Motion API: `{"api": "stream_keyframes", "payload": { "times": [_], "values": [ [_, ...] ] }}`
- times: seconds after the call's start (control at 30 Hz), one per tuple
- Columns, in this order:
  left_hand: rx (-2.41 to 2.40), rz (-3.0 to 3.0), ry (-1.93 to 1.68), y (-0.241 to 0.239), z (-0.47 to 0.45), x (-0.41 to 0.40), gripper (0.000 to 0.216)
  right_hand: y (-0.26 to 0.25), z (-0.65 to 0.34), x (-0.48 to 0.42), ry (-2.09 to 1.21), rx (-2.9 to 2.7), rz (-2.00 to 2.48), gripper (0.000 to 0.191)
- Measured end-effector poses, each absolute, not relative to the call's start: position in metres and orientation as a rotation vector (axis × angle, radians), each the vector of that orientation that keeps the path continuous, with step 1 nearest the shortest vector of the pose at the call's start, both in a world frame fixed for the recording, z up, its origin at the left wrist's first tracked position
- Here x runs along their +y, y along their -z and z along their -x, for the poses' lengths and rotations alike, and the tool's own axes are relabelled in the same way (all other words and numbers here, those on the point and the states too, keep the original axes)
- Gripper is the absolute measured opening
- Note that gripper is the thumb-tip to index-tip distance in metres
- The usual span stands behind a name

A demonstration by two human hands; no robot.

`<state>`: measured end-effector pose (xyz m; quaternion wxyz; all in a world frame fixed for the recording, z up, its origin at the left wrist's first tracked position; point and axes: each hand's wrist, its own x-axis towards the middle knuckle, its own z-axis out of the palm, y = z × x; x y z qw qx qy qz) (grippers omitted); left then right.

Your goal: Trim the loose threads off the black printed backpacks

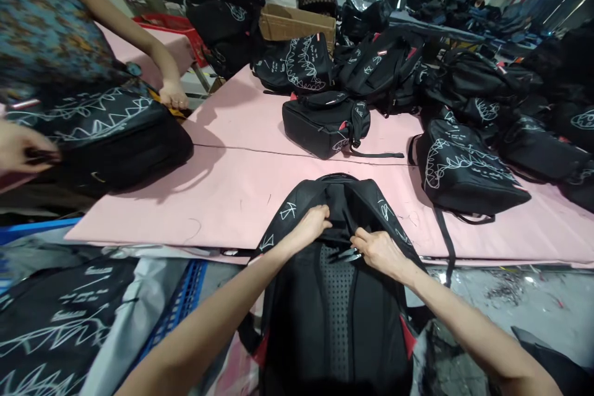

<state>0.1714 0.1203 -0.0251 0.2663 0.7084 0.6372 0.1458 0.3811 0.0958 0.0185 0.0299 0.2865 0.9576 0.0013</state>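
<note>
A black backpack (297, 297) with white scribbled marks on its shoulder straps stands against the table edge in front of me, its padded mesh back facing up. My left hand (314, 224) is closed on the dark fabric near the top, between the straps. My right hand (379, 252) is closed opposite it, close to the right strap. Small metal thread snips (347, 255) stick out of the right hand, blades pointing left over the back panel. Those right fingers also seem to pinch a fold of the fabric.
A pink-covered table (232, 198) carries several black backpacks, the nearest being a small one (310, 124) and a scribbled one (468, 167). At left, a co-worker's hands are at another backpack (125, 142). A blue crate (171, 303) and a scribbled bag (60, 322) lie below left.
</note>
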Motion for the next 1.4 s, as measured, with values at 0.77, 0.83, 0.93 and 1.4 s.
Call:
{"api": "stream_keyframes", "payload": {
  "times": [0.77,0.83,0.93,1.4],
  "values": [
    [1.876,-1.845,0.009,0.035,-0.227,0.112,0.022,0.006,-0.389,0.108,0.178,2.915,-0.863,0.020],
    [1.893,-1.812,-0.020,0.034,-0.222,0.107,0.024,0.000,-0.392,0.123,0.240,2.940,-0.995,0.024],
    [1.901,-1.764,-0.065,0.032,-0.218,0.103,0.025,-0.008,-0.393,0.149,0.266,2.958,-1.227,0.046],
    [1.853,-1.679,-0.228,0.030,-0.215,0.102,0.019,-0.003,-0.357,0.186,0.112,2.876,-0.630,0.014]
  ]
}}
